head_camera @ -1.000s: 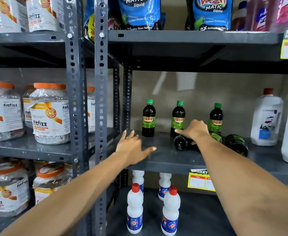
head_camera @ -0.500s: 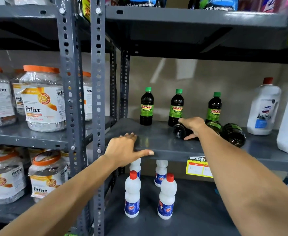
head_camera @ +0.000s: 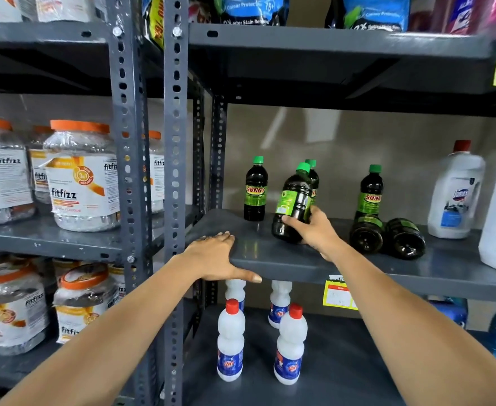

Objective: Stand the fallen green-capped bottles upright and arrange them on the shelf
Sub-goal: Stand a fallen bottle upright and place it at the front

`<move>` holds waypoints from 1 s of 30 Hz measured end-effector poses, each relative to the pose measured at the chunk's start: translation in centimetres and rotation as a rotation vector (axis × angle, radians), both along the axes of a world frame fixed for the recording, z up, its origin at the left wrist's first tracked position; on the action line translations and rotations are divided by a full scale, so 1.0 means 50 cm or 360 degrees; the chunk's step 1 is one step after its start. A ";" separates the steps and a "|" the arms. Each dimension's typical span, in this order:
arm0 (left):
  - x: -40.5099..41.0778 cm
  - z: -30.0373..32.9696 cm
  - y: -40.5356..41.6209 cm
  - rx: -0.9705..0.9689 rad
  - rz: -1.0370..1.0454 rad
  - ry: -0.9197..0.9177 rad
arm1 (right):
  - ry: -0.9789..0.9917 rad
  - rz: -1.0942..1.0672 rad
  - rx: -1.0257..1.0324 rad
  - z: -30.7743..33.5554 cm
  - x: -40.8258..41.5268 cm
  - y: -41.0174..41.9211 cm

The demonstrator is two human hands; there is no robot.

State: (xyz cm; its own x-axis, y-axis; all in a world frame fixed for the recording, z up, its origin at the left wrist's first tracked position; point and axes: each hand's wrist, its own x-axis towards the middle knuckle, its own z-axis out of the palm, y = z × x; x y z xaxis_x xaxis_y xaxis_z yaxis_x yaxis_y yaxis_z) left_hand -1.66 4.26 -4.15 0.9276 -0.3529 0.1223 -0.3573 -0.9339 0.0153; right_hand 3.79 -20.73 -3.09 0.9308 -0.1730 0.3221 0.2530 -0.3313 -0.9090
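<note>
My right hand [head_camera: 317, 232] grips a dark green-capped bottle [head_camera: 293, 200] by its lower body, lifted off the grey shelf [head_camera: 270, 259] and tilted slightly right. Behind it stands another upright bottle [head_camera: 314, 180], mostly hidden. Upright bottles also stand at the left [head_camera: 255, 190] and at the right [head_camera: 371, 191]. Two bottles lie on their sides with bases toward me, one [head_camera: 366, 235] beside the other [head_camera: 405, 238]. My left hand [head_camera: 217, 256] rests flat on the shelf's front left edge, thumb under the lip.
White jugs [head_camera: 457, 191] stand at the shelf's right end. White red-capped bottles [head_camera: 230, 341] stand on the shelf below. Orange-lidded jars [head_camera: 82, 177] fill the left rack, beyond grey perforated uprights [head_camera: 176, 171]. A yellow price tag [head_camera: 339, 294] hangs on the shelf edge.
My right hand has picked the nearest fallen bottle off the shelf and raised it almost upright. My left hand stays on the shelf edge.
</note>
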 end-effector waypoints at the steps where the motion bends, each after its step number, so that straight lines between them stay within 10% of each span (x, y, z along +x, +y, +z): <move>1: 0.001 -0.001 0.001 0.0000 -0.0002 -0.0004 | 0.0001 0.0049 -0.0067 -0.001 0.002 0.004; 30: -0.008 -0.018 -0.001 -0.0109 0.0030 -0.0227 | 0.0089 0.0287 0.0101 -0.001 0.011 0.058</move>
State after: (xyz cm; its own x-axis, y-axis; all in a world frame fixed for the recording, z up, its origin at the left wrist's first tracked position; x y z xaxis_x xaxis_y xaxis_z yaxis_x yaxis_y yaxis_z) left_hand -2.05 4.22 -5.03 0.9054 -0.3222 0.2764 -0.3431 -0.9388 0.0297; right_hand 4.36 -17.84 -3.15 0.9647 -0.0199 0.2627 0.2516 -0.2268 -0.9409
